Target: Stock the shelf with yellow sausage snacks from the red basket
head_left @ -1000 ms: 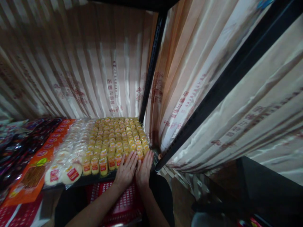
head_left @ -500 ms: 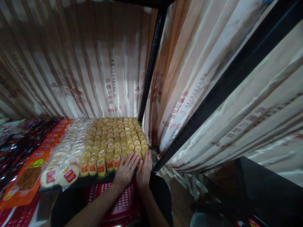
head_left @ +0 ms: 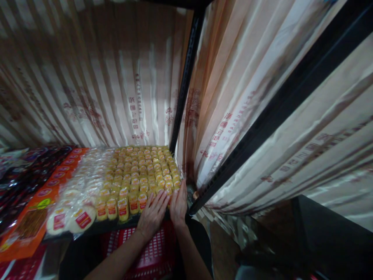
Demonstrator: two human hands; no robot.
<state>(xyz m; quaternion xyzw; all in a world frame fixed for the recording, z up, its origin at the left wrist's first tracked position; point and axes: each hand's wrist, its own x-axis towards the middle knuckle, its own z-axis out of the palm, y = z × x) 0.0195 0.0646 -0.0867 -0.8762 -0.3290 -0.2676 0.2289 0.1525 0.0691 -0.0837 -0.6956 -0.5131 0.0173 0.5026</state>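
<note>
Rows of small yellow wrapped cakes [head_left: 142,171] with red-and-white labels stand packed on a dark shelf. At their front right corner, my left hand [head_left: 154,210] lies over the near cakes with fingers stretched out. My right hand [head_left: 178,202] is beside it, fingers extended along the right side of the rows, at the shelf's end. Both palms touch or nearly touch the cakes; what lies under them is hidden. Left of the yellow rows are round white cakes [head_left: 81,219] in clear wrappers, lying overlapped.
An orange snack packet [head_left: 32,225] and dark shiny packets [head_left: 26,175] lie farther left. Below the shelf is a red plastic basket [head_left: 154,249]. Black metal posts [head_left: 186,85] rise at the shelf's corner, before pale printed curtains [head_left: 131,77].
My right hand has shifted slightly up, its fingers now more upright along the side of the rows. My left hand stays nearly in place over the front cakes.
</note>
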